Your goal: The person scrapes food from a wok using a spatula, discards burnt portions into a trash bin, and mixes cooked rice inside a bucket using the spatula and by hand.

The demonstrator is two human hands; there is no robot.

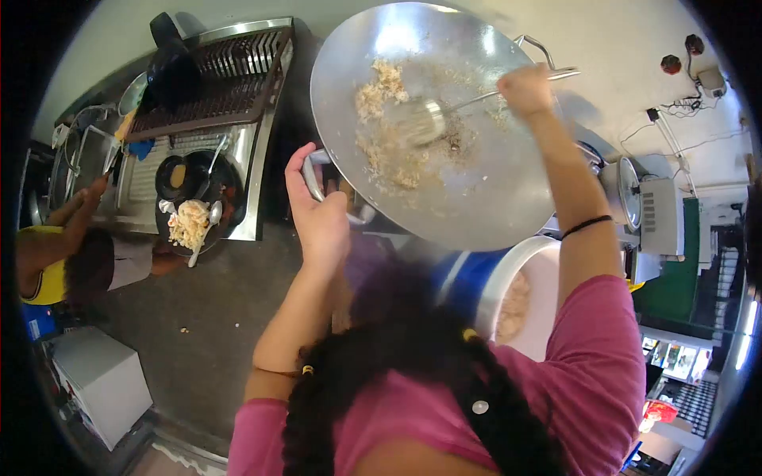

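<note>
Left hand (319, 222) is on the silver metal loop handle (308, 174) at the near-left rim of the big round silver metal wok (496, 210). Grip: fingers hooked round the handle, thumb on the near side.

Right hand (526, 89) is over the right part of the wok, fist closed round the shaft of a long-handled metal ladle (475, 100). Tail end of the shaft sticks out past the fist, over the wok's right rim. Ladle's round head is down in the wok, left of its centre, motion-blurred, among the food. Can't tell if it touches the metal.

Pale, lightly browned rice (385, 83) lies in clumps and scattered grains, mostly in the left half of the wok; a few bits sit near the right hand.

Below the wok, near side: blue-and-white round tub (548, 289), pale food inside, partly hidden by the right arm.

Left of the wok: brown slatted plastic dish rack (230, 75) on a steel drainboard, a pale rice heap (190, 226) on a dark plate with spoons just below. Farther left, a co-worker in yellow (48, 289).

Right of the wok: white boxy appliance (661, 218).
</note>
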